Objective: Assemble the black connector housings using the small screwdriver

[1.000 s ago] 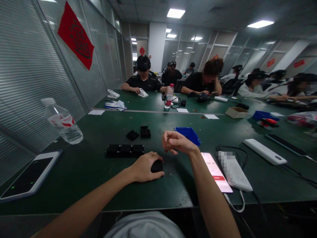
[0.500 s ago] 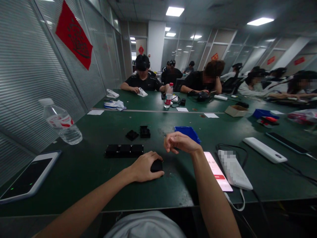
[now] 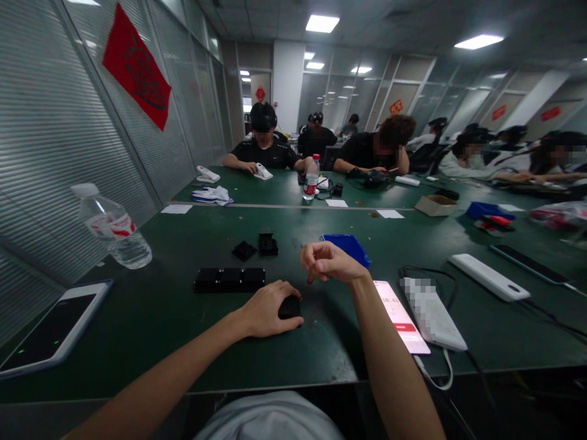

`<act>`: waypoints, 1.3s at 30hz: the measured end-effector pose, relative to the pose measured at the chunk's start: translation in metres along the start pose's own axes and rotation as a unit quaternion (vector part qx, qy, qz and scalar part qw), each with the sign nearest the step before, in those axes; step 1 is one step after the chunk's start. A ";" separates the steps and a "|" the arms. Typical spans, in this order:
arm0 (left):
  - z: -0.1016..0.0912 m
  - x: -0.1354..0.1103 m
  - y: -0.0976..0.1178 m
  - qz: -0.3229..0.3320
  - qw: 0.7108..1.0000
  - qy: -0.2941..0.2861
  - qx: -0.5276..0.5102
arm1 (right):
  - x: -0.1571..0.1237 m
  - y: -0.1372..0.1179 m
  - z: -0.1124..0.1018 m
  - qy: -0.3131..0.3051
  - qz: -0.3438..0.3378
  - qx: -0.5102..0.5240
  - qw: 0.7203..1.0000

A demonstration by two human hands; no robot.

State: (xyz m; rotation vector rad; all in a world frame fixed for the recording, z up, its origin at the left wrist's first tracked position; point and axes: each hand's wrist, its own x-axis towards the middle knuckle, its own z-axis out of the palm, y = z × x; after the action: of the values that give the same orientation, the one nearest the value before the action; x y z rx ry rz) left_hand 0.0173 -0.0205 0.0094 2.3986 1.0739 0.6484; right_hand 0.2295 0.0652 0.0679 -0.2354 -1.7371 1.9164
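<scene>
Left hand (image 3: 268, 308) pins a small black part (image 3: 290, 307) flat on the desk (image 3: 160, 318), its grip clenched over it for steadiness. At two o'clock, right hand (image 3: 328, 263) hovers, grip curled, contents unclear.

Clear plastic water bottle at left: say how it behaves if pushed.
Tall and narrow, the clear plastic water bottle probably tips easily. Round, it would likely roll once down. Only partly filled, it seems fairly light.
</scene>
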 end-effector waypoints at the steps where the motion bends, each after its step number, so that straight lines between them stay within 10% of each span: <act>1: 0.000 0.000 0.000 0.000 1.000 0.000 0.000 | 0.000 0.000 -0.001 0.002 -0.002 -0.005 1.000; 39: 0.000 0.000 0.000 0.001 1.000 -0.006 0.008 | -0.001 0.000 0.007 -0.032 0.019 0.017 0.999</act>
State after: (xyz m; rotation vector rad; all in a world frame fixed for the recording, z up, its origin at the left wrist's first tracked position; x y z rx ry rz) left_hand 0.0179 -0.0208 0.0094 2.4144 1.0768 0.6281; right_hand 0.2273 0.0589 0.0690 -0.1995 -1.7510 1.9994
